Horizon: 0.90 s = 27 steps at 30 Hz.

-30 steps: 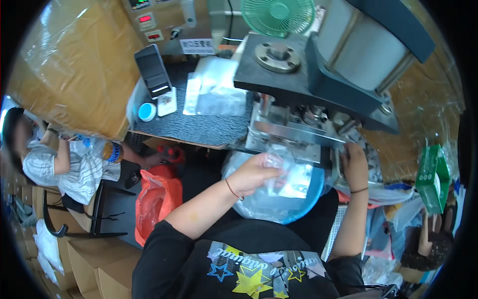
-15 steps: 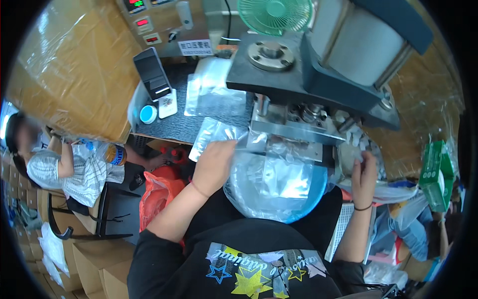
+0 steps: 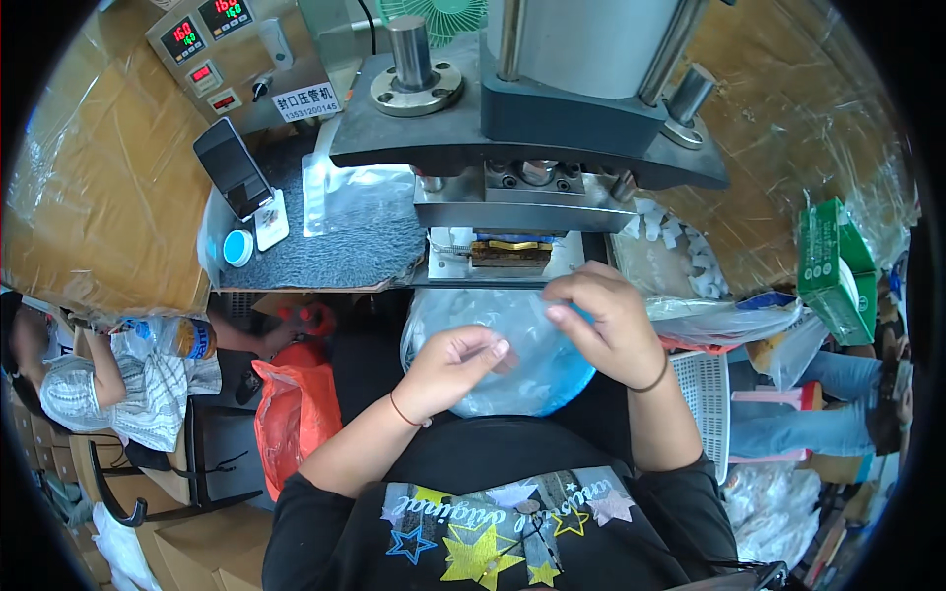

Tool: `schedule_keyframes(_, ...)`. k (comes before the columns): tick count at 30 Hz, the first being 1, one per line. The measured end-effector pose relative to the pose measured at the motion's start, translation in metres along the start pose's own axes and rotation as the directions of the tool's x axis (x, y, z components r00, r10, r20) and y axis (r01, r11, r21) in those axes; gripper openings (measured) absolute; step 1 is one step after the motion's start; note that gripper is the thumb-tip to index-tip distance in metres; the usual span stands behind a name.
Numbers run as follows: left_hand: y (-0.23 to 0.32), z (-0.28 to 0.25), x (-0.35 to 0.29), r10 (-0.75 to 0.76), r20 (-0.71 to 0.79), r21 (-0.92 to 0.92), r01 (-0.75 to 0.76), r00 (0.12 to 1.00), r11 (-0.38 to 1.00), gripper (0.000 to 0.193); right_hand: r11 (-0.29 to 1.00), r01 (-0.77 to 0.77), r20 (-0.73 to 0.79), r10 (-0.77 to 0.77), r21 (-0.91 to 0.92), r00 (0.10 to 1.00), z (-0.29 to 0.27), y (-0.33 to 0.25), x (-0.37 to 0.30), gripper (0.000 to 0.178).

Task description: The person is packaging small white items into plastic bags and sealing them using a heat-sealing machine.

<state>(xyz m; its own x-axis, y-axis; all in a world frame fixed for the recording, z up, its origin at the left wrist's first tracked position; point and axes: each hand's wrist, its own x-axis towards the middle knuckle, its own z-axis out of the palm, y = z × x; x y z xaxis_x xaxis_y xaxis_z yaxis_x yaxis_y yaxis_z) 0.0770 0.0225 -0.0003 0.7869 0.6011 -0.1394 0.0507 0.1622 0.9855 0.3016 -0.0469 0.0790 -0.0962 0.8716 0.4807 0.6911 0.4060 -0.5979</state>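
While half a second ago our hands were spread apart at the press, we are now bringing the left hand [image 3: 455,362] and right hand [image 3: 603,317] together, both pinching one small clear bag [image 3: 520,330] over the blue basin [image 3: 572,379] below the sealing press [image 3: 522,212].

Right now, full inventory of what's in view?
press machine: 1, grey, top centre
control box: 1, grey with red displays, top left
phone: 1, black, propped on the dark mat
small cap: 1, blue, beside the phone
fan: 1, green, top edge
carton: 1, green, right
red bag: 1, lower left
blue basin: 1, on lap, clear bags inside
seated person: 1, left
left hand: over basin
right hand: pinching clear film
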Motion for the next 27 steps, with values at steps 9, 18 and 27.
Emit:
schedule_keyframes(9, -0.013, 0.012, 0.002, -0.199, 0.377, -0.395, 0.352, 0.905, 0.849, 0.028, 0.966, -0.175, 0.129, 0.201, -0.191, 0.971, -0.030, 0.031, -0.020, 0.023)
schedule_keyframes(18, -0.001, -0.020, 0.051, -0.170, 0.083, -0.543, 0.187, 0.982, 0.819, 0.027, 0.675, -0.375, -0.126, 0.388, -0.636, 0.913, -0.048, 0.126, -0.038, 0.030)
schedule_keyframes(27, 0.026, -0.119, 0.091, 0.790, -0.199, 0.980, 0.100, 0.580, 0.173, 0.050, 0.666, -0.391, -0.255, 0.297, -0.635, 0.920, -0.053, 0.130, -0.060, 0.021)
